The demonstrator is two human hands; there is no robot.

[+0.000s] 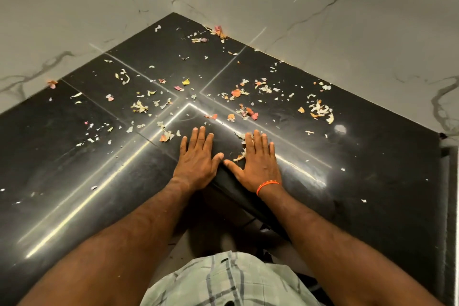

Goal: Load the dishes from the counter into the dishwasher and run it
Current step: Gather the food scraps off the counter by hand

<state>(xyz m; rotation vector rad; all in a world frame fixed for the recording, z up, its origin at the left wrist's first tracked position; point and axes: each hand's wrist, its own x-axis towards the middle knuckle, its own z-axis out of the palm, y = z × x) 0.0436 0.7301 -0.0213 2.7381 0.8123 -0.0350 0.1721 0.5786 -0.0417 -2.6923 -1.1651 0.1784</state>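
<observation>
A black stone corner counter [372,156] fills the view, strewn with onion and garlic peels [320,109]. My left hand [197,154] lies flat on the counter near its inner front corner, fingers straight. My right hand [258,156] lies flat beside it, thumbs almost touching, with an orange band on the wrist and a few peels under its fingers. Neither hand holds anything. No dishes or dishwasher show in the head view.
White marble-patterned walls [99,2] meet at the far corner behind the counter. More peel scraps [139,107] are scattered on the left half. Below the counter's front edge I see tiled floor [198,243] and my checked shirt.
</observation>
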